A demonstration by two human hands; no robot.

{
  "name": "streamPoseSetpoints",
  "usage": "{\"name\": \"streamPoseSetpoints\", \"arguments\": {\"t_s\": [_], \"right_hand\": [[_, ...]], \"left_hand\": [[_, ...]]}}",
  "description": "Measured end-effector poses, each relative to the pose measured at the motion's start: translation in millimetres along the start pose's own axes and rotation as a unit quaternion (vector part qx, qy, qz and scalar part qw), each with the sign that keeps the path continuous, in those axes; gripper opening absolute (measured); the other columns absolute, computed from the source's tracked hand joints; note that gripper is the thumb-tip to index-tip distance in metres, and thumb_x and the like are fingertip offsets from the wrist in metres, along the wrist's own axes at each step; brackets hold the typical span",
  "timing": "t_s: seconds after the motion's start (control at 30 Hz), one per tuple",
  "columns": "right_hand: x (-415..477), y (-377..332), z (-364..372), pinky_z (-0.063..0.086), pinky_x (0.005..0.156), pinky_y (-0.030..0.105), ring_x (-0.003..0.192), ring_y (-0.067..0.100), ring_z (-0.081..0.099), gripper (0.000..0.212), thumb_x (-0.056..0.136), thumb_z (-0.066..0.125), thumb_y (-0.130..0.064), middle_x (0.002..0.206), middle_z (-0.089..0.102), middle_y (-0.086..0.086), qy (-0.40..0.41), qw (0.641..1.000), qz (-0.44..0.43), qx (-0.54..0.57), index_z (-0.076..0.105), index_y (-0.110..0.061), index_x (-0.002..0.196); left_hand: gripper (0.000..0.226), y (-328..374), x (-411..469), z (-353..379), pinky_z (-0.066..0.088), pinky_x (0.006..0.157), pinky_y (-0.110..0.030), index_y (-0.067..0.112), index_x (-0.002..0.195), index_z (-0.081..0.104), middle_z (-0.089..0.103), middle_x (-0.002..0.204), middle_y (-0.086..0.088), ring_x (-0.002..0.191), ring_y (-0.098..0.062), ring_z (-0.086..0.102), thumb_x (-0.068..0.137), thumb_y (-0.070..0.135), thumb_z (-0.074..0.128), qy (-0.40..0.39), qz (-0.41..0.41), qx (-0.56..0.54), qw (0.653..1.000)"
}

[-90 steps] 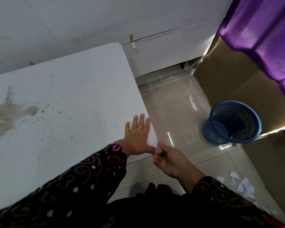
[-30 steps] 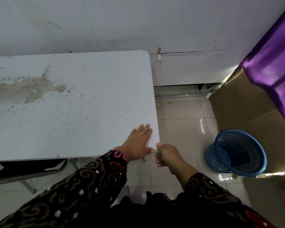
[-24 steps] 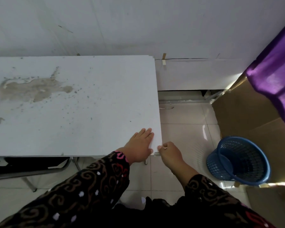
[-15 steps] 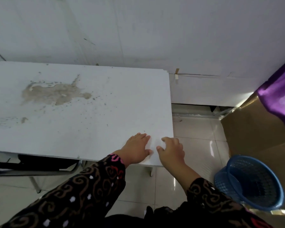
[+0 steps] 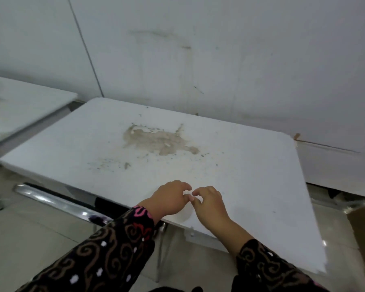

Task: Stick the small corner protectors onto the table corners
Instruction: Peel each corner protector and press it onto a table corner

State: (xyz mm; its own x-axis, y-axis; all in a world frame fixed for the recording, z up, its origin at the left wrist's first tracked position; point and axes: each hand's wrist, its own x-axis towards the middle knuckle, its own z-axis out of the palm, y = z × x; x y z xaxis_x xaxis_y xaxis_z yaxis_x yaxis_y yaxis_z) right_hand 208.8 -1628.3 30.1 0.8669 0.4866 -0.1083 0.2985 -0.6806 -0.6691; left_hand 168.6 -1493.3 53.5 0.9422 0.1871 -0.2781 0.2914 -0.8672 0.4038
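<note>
Head view. White wall point(image 5: 219, 49) behind. White surface point(image 5: 240, 165) lies slanted across frame, with a brown stain point(image 5: 160, 142) mid-top. Its near right corner point(image 5: 321, 269) is well apart from both hands. 1 neighbouring table point(image 5: 19, 106) stands at left. 2 patterned sleeves point(image 5: 114, 249) show. Left hand point(image 5: 170, 199) and right hand point(image 5: 210, 204) are just beside each other near the front edge, fingers curled and thumb tips almost meeting. Grip: cannot tell whether either pinches a corner protector, as it is too small to make out.

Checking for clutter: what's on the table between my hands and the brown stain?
Only bare, lightly speckled tabletop lies between the left hand, the right hand and the brown stain, per the head view.
</note>
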Motion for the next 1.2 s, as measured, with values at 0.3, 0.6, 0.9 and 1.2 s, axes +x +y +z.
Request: {"name": "streamPoseSetpoints", "arguments": {"t_s": [0.3, 0.6, 0.9, 1.2], "right_hand": [[41.1, -167.1, 112.7, 0.033, 0.088, 0.022, 0.121, 0.017, 0.042, 0.020, 0.093, 0.051, -0.025, 0.122, 0.052, -0.001, -0.026, 0.994, -0.085, 0.067, 0.061, -0.020, 0.110], [84.9, -270.6, 185.1, 0.034, 0.093, 0.023, 0.119, 0.018, 0.044, 0.020, 0.093, 0.051, -0.023, 0.120, 0.050, 0.000, -0.092, 0.984, -0.145, 0.048, 0.061, -0.021, 0.111], [161.2, -338.2, 252.7, 0.035, 0.077, 0.022, 0.100, 0.015, 0.051, 0.011, 0.091, 0.053, -0.027, 0.108, 0.055, 0.000, -0.146, 0.979, -0.137, 0.032, 0.062, -0.021, 0.094], [222.3, -421.4, 325.4, 0.037, 0.069, 0.020, 0.084, 0.013, 0.050, 0.014, 0.092, 0.053, -0.025, 0.099, 0.055, 0.002, -0.171, 0.971, -0.168, -0.003, 0.061, -0.013, 0.092]], "left_hand": [[0.044, -171.3, -58.5, -99.4, 0.039, 0.105, -0.036, 0.026, 0.135, 0.050, 0.049, 0.141, 0.004, 0.128, -0.017, 0.047, 0.096, 0.046, 0.045, 0.066, -0.065, -0.007, 0.996], [0.035, -281.4, -76.6, -145.5, 0.041, 0.102, -0.036, 0.029, 0.130, 0.054, 0.053, 0.136, 0.003, 0.123, -0.018, 0.050, 0.097, 0.039, 0.044, 0.125, -0.115, -0.055, 0.984], [0.032, -382.5, -40.3, -184.5, 0.045, 0.092, -0.033, 0.022, 0.119, 0.061, 0.060, 0.123, 0.000, 0.110, -0.018, 0.057, 0.099, 0.035, 0.040, 0.109, -0.132, -0.037, 0.985], [0.029, -489.4, -21.6, -232.0, 0.050, 0.085, -0.035, 0.020, 0.112, 0.063, 0.064, 0.111, 0.000, 0.097, -0.018, 0.059, 0.100, 0.030, 0.039, 0.112, -0.165, -0.060, 0.978]]}}
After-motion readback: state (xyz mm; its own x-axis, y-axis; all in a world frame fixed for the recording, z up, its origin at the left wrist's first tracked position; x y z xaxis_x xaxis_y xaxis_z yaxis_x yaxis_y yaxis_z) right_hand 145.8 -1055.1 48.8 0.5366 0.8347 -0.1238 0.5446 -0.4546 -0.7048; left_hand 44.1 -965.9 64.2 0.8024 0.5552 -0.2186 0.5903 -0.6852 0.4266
